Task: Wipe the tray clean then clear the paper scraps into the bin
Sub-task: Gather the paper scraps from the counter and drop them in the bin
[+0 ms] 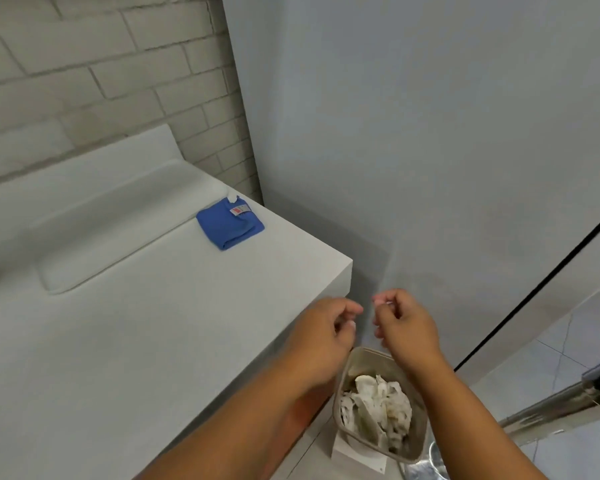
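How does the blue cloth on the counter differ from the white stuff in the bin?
The blue cloth is folded flat and neat; the paper scraps are white and crumpled. The cloth lies on the counter; the scraps sit down in the bin on the floor beside it. Neither is being touched.

Two bare, sleeveless forearms, unadorned hands.

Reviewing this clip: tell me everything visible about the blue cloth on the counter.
The blue cloth is folded into a rough square and looks like soft microfibre. A small white and red care label sticks out at its far edge. It lies flat near the back right corner of the white counter, just right of the shallow recessed tray. Only the counter touches it; both hands are well away, over the bin.
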### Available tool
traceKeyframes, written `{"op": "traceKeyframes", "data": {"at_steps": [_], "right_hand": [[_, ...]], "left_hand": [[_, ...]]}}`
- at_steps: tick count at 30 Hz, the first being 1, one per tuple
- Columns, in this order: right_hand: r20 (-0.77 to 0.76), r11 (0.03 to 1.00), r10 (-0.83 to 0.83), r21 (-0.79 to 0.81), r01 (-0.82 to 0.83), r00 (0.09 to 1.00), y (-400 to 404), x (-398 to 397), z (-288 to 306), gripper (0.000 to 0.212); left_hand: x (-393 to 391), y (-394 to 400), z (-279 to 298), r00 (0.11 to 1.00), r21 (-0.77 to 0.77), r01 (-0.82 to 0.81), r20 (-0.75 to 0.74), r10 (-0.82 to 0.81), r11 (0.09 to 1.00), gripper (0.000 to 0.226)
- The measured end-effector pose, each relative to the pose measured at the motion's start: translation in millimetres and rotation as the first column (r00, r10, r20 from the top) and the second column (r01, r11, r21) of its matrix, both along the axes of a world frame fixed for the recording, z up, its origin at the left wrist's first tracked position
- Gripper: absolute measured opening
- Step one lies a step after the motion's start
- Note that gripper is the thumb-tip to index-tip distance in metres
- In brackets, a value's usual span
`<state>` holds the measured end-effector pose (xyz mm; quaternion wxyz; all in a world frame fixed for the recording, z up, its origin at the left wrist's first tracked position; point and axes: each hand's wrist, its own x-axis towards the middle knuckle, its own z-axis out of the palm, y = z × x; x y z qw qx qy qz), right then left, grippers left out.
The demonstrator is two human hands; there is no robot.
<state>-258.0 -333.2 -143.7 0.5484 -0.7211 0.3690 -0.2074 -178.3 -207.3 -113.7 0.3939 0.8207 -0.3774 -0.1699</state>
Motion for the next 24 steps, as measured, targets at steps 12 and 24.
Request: {"op": "traceKeyframes", "data": {"at_steps": [12,24], "right_hand": [[-0.108,0.725,0.646,-0.224,-0.652,0.755,156.3,87.1,44.1,0.017],[-0.201,0.538,0.791,-0.221,-0.813,0.578,265.0,140.0,49.6,0.017]], "left_hand": [[86.8,260.5,31.1,0.672,0.038,-0.714,0.317,0.669,0.699,0.024],[108.7,451.7,20.0,0.355,0.455,-0.885,0.522,0.776,0.099,0.075]]}}
